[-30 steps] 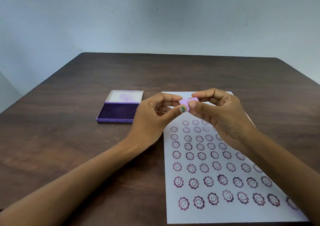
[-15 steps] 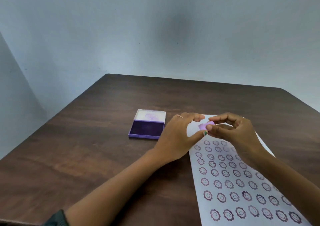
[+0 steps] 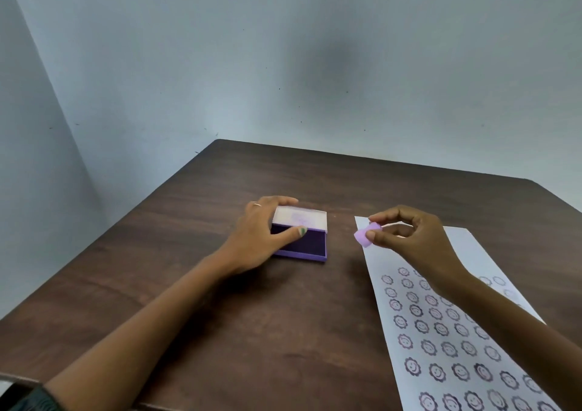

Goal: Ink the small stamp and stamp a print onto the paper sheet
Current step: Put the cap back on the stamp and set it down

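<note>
My right hand (image 3: 409,237) pinches the small lilac stamp (image 3: 366,235) between thumb and fingertips, held above the far left corner of the paper sheet (image 3: 472,332). The white sheet lies on the right of the table and carries several rows of purple smiley-flower prints. The purple ink pad (image 3: 302,240) sits open to the left of the sheet, dark pad showing, pale lid tipped back. My left hand (image 3: 261,234) rests on the pad's left side, thumb on the front part and fingers on the lid edge.
A dark brown wooden table (image 3: 252,332) carries everything; its left edge and far edge run close to pale blue walls. Bare tabletop lies between the ink pad and the near edge.
My left hand let go of the stamp and moved left onto the ink pad. My right hand keeps the stamp. The head camera has tilted up and turned left.
</note>
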`<state>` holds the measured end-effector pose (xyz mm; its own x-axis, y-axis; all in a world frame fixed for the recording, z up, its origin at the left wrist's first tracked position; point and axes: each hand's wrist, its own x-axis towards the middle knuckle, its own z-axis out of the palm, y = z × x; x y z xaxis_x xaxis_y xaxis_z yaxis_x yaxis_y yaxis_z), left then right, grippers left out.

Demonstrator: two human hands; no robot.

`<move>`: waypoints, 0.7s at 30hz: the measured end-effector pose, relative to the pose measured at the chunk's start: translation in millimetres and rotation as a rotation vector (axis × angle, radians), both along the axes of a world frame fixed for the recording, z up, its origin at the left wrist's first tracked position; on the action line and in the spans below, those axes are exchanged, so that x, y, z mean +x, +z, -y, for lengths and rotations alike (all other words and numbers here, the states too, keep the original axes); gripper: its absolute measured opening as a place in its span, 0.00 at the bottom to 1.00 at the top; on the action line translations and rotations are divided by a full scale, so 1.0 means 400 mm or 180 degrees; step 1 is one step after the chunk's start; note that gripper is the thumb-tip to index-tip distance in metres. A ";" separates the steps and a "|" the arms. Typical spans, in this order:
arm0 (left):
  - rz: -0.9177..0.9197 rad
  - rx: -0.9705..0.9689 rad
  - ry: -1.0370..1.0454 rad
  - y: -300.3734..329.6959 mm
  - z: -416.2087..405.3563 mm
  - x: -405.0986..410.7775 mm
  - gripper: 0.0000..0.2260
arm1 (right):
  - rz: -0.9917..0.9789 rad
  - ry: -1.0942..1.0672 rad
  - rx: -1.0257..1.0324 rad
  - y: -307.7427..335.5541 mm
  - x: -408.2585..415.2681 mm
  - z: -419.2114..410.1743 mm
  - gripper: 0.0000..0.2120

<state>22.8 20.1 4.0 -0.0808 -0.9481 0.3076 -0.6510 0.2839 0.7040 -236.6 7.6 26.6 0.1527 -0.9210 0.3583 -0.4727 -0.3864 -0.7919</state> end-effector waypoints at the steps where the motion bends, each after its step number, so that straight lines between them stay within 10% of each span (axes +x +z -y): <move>1: 0.0005 0.0135 0.0001 -0.008 0.002 0.016 0.24 | -0.0073 -0.0004 -0.0059 -0.001 0.008 0.007 0.08; 9: 0.0748 0.0579 -0.0113 -0.033 0.016 0.038 0.45 | -0.0724 0.0023 -0.0564 -0.004 0.061 0.074 0.14; 21: 0.0894 0.0435 -0.0109 -0.044 0.020 0.040 0.46 | -0.1209 0.0222 -0.0636 0.033 0.082 0.126 0.18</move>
<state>38.8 12.1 -13.5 -0.1772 -0.9744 0.1387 -0.8171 0.2241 0.5312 -203.8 -42.7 39.9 0.3674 -0.8221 0.4349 -0.6835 -0.5558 -0.4731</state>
